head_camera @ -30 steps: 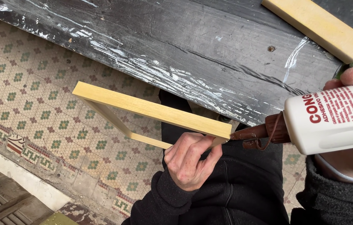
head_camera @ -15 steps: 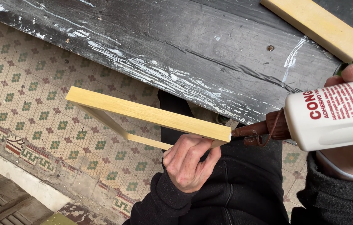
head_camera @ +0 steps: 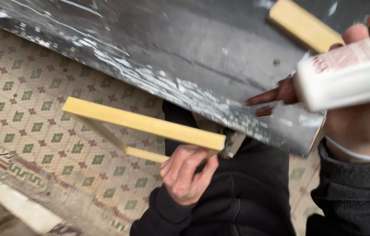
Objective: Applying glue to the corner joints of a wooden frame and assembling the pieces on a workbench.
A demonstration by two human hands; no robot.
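My left hand (head_camera: 187, 175) grips the near end of a pale yellow wooden frame piece (head_camera: 141, 124), which sticks out to the left over the tiled floor. My right hand (head_camera: 364, 118) holds a white glue bottle (head_camera: 346, 76) with a dark brown nozzle (head_camera: 272, 97). The nozzle points left, over the edge of the dark worktop and apart from the frame. The bottle is blurred.
A dark grey, paint-streaked worktop (head_camera: 185, 48) runs across the top. A second pale wooden strip (head_camera: 303, 26) lies on it at the upper right. Patterned floor tiles (head_camera: 23, 105) lie below left, with a stone step (head_camera: 14, 201) at the bottom left. My dark clothes fill the lower middle.
The glue bottle has lifted up and away from the frame's end, its nozzle now over the worktop edge. The frame has dipped slightly in my left hand.
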